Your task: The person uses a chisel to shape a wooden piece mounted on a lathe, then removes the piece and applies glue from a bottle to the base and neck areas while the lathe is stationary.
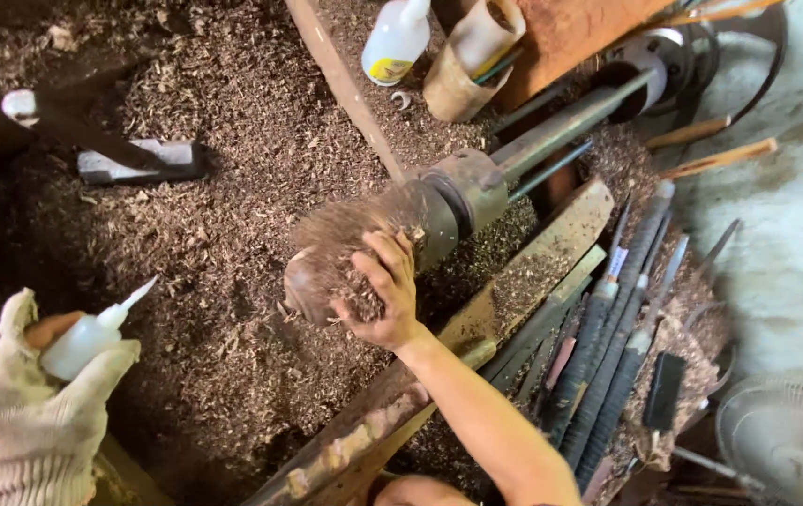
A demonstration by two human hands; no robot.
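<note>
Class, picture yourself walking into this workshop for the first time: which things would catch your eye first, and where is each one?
At centre, a bare right hand presses a handful of shavings against a rounded wooden workpiece mounted on a lathe. At lower left, a gloved left hand holds a small squeeze bottle, nozzle pointing up and right. Sawdust covers everything around them.

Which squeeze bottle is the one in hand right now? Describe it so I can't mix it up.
Start at the lathe spindle mid-frame, then go to the lower left corner: the gloved left hand grips a small translucent bottle. Its thin nozzle points up-right, unlike the larger yellow-labelled bottle standing at top centre.
</note>
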